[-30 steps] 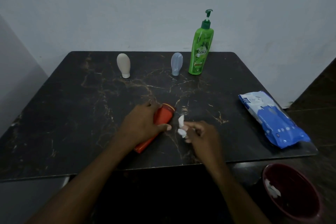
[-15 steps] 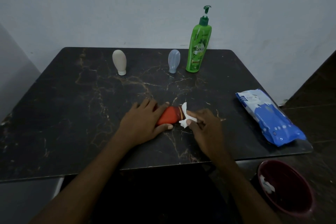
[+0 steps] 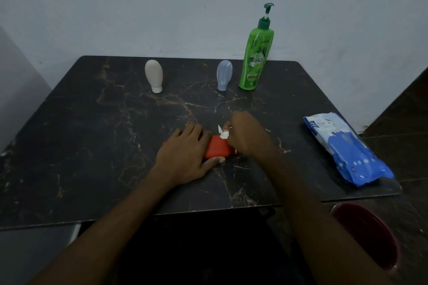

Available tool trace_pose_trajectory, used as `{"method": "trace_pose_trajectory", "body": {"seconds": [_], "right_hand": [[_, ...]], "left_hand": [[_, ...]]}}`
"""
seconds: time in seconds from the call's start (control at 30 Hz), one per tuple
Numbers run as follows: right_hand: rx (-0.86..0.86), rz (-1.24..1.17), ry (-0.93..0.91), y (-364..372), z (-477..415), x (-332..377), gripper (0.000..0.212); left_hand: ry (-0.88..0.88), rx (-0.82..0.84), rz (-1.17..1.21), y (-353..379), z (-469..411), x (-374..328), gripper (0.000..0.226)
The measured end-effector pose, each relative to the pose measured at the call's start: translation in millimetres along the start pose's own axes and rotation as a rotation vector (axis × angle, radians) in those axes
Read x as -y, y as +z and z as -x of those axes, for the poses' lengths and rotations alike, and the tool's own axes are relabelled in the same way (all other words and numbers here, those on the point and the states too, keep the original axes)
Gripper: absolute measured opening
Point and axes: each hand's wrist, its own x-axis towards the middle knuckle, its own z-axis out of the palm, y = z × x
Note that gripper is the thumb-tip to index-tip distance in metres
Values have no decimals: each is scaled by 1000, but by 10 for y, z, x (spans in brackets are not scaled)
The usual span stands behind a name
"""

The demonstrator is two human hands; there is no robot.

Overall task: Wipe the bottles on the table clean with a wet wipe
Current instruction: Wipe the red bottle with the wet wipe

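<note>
An orange bottle lies on its side on the dark marble table. My left hand presses down on its left part and holds it. My right hand is closed on a crumpled white wet wipe at the bottle's right end, covering the cap. At the back stand a beige bottle, a pale blue bottle and a tall green pump bottle.
A blue and white pack of wet wipes lies near the table's right edge. A dark red bin sits on the floor below the front right corner. A grey wall runs behind the table.
The orange bottle has turned from slanted to lying across. My right hand has moved up with the wipe onto the bottle's right end. My left hand stays on the bottle.
</note>
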Motion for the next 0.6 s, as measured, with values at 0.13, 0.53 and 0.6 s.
{"method": "trace_pose_trajectory", "body": {"seconds": [0.13,0.53,0.6], "right_hand": [[-63,152,-125,173,479,-27,39],[-105,-15,20,183,249,-31,20],[-69,-156,97,117,49,-73,18]], "left_hand": [[-4,0,6,16,3,-5,77],[-7,0,-5,11,23,-34,77],[-9,7,-8,6,18,-35,77]]}}
